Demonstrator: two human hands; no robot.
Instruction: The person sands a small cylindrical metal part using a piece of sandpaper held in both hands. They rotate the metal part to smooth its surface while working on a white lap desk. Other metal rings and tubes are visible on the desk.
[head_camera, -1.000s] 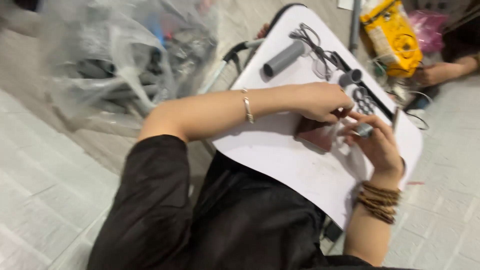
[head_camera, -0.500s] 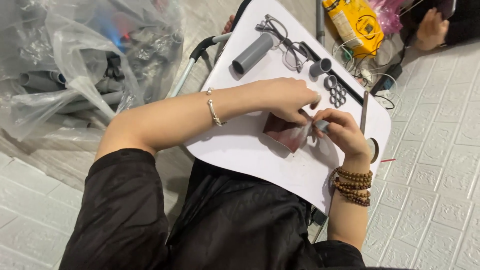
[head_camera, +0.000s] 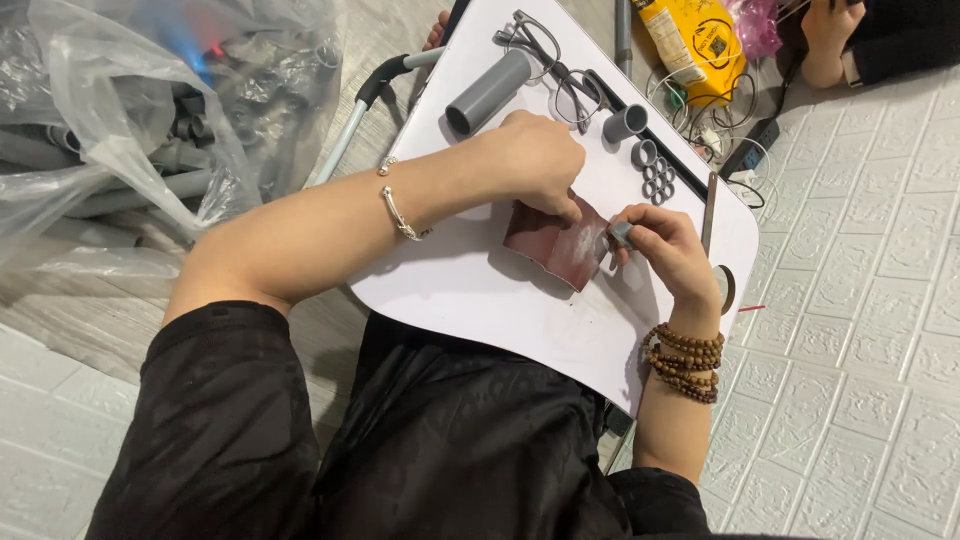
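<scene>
White bench (head_camera: 480, 290) across the lap: left hand (head_camera: 535, 160) presses the brown sandpaper sheet (head_camera: 560, 243) flat, and just right of that grip the right hand (head_camera: 665, 250) pinches a small grey pipe ring (head_camera: 622, 234) against it. Sanding looks underway; next likely needs steady rubbing.

From my feed: black short-sleeved top (head_camera: 215, 420), thin silver bracelet (head_camera: 400, 212) on the left wrist, brown wooden bead bracelets (head_camera: 685, 360) on the right.
</scene>
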